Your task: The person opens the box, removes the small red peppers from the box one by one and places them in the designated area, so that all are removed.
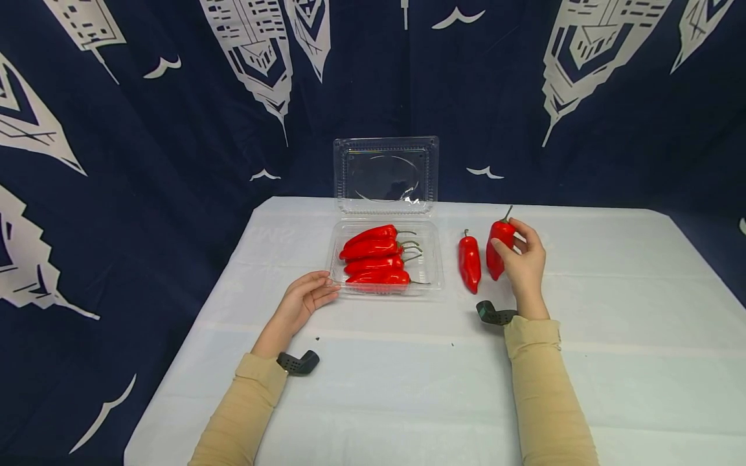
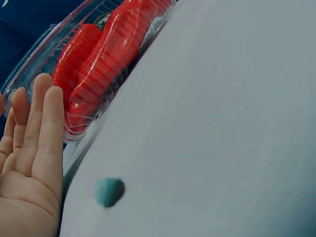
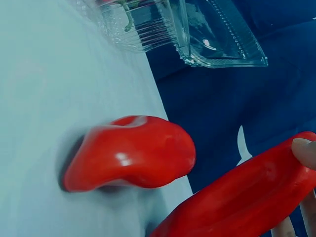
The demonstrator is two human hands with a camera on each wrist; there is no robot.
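Note:
Several red peppers (image 1: 373, 248) with green stems lie side by side in a clear plastic clamshell box (image 1: 431, 259), its lid (image 1: 386, 175) standing up behind. At the box's front left corner, my left hand (image 1: 302, 301) touches the rim with nearly straight fingers; the left wrist view shows those fingers (image 2: 47, 128) alongside the box wall. Farther right, my right hand (image 1: 523, 262) pinches a red pepper (image 1: 497, 249) between thumb and fingers, stem upward. Just left of it another red pepper (image 1: 469, 264) lies on the table, and this one also shows in the right wrist view.
A white cloth covers the table (image 1: 384, 388). Behind it hangs a dark blue curtain (image 1: 495, 97) with white building and bird prints. Small dark specks lie on the cloth in front of the box. Each wrist wears a black camera mount (image 1: 298, 363).

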